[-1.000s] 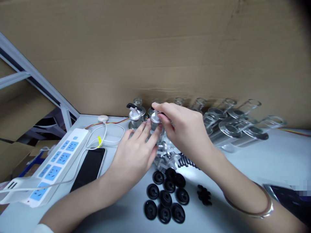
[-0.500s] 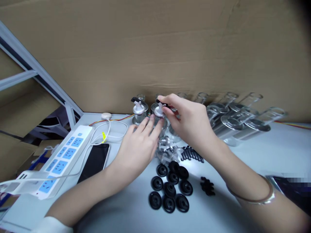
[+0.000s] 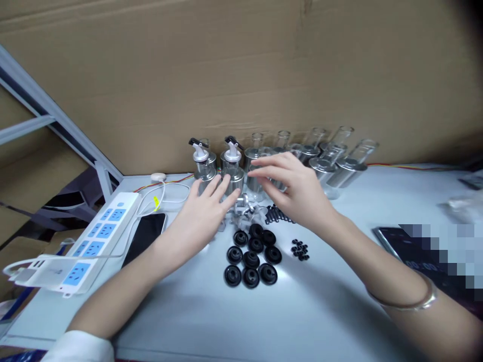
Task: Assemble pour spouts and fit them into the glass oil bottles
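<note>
My left hand [image 3: 204,211] has its fingers spread, palm down, in front of two steel-and-glass bottles; it holds nothing. Both the left bottle [image 3: 206,174] and the one beside it [image 3: 234,177] carry a white spout with a black lever on top. My right hand [image 3: 292,183] hovers to the right of the second bottle, fingers apart and nothing between them. Partly under my left fingers lie silver and clear spout parts [image 3: 247,218]. Nearer me are several black round caps [image 3: 251,259]. Black levers [image 3: 277,214] lie below my right hand, partly hidden by it.
More open bottles [image 3: 349,163] stand along the cardboard wall at the back. Small black pieces [image 3: 300,249] lie right of the caps. A white power strip [image 3: 96,246], cable and phone [image 3: 147,234] are at the left. Another phone [image 3: 407,251] lies at the right.
My right hand has let go of the spout on the second bottle and moved right. My left hand has shifted a little left, its fingers more spread. The camera view has shifted.
</note>
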A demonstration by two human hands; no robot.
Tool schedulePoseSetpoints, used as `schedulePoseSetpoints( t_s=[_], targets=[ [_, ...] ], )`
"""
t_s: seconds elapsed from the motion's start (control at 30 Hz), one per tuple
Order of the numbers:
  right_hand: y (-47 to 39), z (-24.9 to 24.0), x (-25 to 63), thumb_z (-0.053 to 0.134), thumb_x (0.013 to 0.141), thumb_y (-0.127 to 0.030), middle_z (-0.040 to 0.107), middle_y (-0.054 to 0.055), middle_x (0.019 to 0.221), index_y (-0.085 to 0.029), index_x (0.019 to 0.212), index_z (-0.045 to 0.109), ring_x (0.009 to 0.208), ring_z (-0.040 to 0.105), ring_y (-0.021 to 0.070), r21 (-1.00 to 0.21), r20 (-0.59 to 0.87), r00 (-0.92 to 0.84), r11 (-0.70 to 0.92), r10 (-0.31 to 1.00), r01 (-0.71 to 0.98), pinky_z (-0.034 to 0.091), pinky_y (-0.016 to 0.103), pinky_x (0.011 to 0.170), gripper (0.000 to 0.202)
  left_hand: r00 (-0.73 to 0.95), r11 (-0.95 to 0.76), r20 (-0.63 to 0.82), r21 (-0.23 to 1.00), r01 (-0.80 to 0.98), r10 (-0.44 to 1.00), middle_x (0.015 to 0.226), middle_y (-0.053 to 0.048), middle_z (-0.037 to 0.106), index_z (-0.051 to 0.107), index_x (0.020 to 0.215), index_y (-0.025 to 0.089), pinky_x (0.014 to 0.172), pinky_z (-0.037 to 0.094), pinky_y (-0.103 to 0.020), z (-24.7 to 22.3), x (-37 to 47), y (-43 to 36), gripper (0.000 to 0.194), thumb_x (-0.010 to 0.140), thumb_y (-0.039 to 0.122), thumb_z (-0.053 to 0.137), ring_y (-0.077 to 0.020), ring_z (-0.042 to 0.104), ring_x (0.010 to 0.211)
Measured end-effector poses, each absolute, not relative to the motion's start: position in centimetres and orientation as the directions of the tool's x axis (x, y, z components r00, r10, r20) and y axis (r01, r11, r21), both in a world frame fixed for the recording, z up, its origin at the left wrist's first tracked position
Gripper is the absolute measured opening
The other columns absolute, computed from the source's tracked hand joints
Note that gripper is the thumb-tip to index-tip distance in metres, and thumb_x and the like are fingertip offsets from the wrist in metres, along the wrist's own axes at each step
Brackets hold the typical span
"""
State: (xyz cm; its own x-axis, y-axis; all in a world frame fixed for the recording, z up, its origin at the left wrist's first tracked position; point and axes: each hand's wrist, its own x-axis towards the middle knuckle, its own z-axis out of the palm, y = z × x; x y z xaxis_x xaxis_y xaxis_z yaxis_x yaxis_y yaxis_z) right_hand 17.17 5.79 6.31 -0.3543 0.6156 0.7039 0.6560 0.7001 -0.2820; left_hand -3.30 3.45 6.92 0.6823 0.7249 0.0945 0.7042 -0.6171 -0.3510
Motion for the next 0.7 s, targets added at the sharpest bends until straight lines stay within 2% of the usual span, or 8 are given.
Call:
schedulePoseSetpoints(
  t_s=[0.07, 0.23, 0.4, 0.47, 0.53, 0.6, 0.7],
  targets=[
    [5.0, 5.3, 17.8, 0.049, 0.090, -0.016, 0.071, 0.009, 0.105, -0.021, 0.095, 0.071, 0.096, 0.062, 0.0235, -0.283, 0.677, -0.396, 0.716, 0.620, 0.638, 0.050, 0.046, 0.086, 0.023, 0.678, -0.619, 0.081, -0.338, 0.709, 0.731, 0.151, -0.019, 0.032, 0.038, 0.141, 0.016, 0.104, 0.036, -0.056, 6.9, -3.5, 3.7, 0.064, 0.081, -0.004, 0.042, -0.0338, 0.033, 0.139],
    [3.7, 2.7, 18.6, 0.049, 0.089, -0.014, 0.073, 0.007, 0.097, -0.020, 0.096, 0.070, 0.092, 0.060, 0.0223, -0.319, 0.609, -0.435, 0.706, 0.664, 0.632, 0.051, 0.043, 0.083, 0.022, 0.696, -0.663, 0.049, -0.266, 0.700, 0.716, 0.151, -0.023, 0.029, 0.040, 0.139, 0.014, 0.098, 0.044, -0.048, 6.7, -3.6, 4.5, 0.057, 0.085, -0.004, 0.039, -0.0321, 0.040, 0.135],
    [3.3, 1.5, 18.5, 0.051, 0.087, -0.012, 0.073, 0.008, 0.090, -0.016, 0.092, 0.070, 0.086, 0.058, 0.0225, -0.291, 0.541, -0.508, 0.716, 0.670, 0.634, 0.050, 0.040, 0.078, 0.021, 0.702, -0.656, 0.099, -0.287, 0.698, 0.705, 0.149, -0.020, 0.034, 0.048, 0.130, 0.013, 0.095, 0.046, -0.045, 6.7, -3.8, 4.2, 0.046, 0.087, -0.001, 0.040, -0.0320, 0.044, 0.131],
    [3.4, 1.3, 18.5, 0.050, 0.087, -0.011, 0.073, 0.008, 0.088, -0.016, 0.093, 0.070, 0.085, 0.058, 0.0224, -0.290, 0.520, -0.519, 0.712, 0.678, 0.639, 0.050, 0.040, 0.077, 0.022, 0.712, -0.661, 0.095, -0.303, 0.686, 0.696, 0.138, -0.018, 0.047, 0.054, 0.120, 0.012, 0.090, 0.048, -0.041, 6.9, -4.0, 3.9, 0.036, 0.087, 0.003, 0.043, -0.0294, 0.053, 0.120],
    [3.3, 1.2, 18.8, 0.051, 0.086, -0.011, 0.073, 0.008, 0.088, -0.016, 0.093, 0.070, 0.085, 0.058, 0.0225, -0.293, 0.512, -0.516, 0.705, 0.686, 0.646, 0.050, 0.040, 0.078, 0.021, 0.708, -0.662, 0.056, -0.309, 0.683, 0.704, 0.116, -0.014, 0.060, 0.059, 0.107, 0.012, 0.080, 0.049, -0.034, 7.0, -4.2, 3.5, 0.024, 0.087, 0.005, 0.045, -0.0248, 0.062, 0.101],
    [3.2, 1.1, 19.1, 0.051, 0.087, -0.012, 0.073, 0.009, 0.087, -0.016, 0.093, 0.071, 0.086, 0.058, 0.0226, -0.299, 0.519, -0.503, 0.698, 0.691, 0.650, 0.050, 0.039, 0.078, 0.021, 0.694, -0.657, 0.012, -0.313, 0.686, 0.720, 0.097, -0.010, 0.064, 0.060, 0.099, 0.012, 0.071, 0.048, -0.030, 6.7, -4.2, 3.1, 0.022, 0.086, 0.003, 0.045, -0.0215, 0.064, 0.085],
    [2.8, 1.0, 19.6, 0.050, 0.088, -0.012, 0.073, 0.008, 0.086, -0.017, 0.093, 0.071, 0.085, 0.058, 0.0222, -0.290, 0.532, -0.484, 0.686, 0.695, 0.667, 0.049, 0.037, 0.076, 0.022, 0.709, -0.669, 0.011, -0.320, 0.671, 0.705, 0.095, -0.010, 0.064, 0.060, 0.099, 0.012, 0.070, 0.045, -0.030, 5.5, -3.9, 2.8, 0.024, 0.086, 0.001, 0.043, -0.0218, 0.063, 0.086]
  ],
)
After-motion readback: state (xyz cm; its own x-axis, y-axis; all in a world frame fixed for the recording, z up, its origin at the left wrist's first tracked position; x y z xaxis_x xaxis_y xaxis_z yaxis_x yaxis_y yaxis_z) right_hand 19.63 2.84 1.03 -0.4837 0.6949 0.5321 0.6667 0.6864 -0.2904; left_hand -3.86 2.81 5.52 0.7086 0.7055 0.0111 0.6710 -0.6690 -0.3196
